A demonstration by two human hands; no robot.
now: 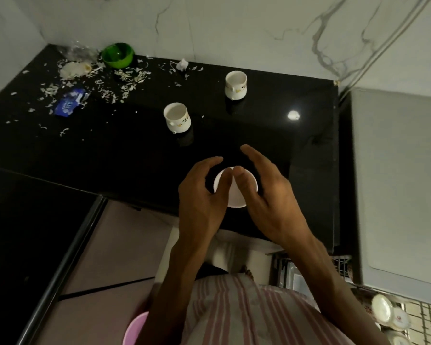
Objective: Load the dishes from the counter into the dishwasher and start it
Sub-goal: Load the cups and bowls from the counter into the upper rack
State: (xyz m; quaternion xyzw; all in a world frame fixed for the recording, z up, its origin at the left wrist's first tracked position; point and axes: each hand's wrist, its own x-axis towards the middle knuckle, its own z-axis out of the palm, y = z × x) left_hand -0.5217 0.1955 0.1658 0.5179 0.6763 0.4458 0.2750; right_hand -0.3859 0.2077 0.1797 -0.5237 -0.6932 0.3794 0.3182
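Hands frame a small white round cup (237, 192) near the front edge of the glossy black counter (296, 170). Left hand (202, 195) and right hand (269, 195) curve loosely on either side, thumbs over its rim; whether they grip it is unclear. Farther back stand two white ceramic mugs (177, 118) (236, 85), well apart. Beyond, a green plastic bowl (117, 55) sits among scattered white scraps.

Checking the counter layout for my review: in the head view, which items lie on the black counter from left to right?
Blue wrapper → green bowl → nearer patterned cup → white cup between the hands, and farther patterned cup, roughly level with each other.
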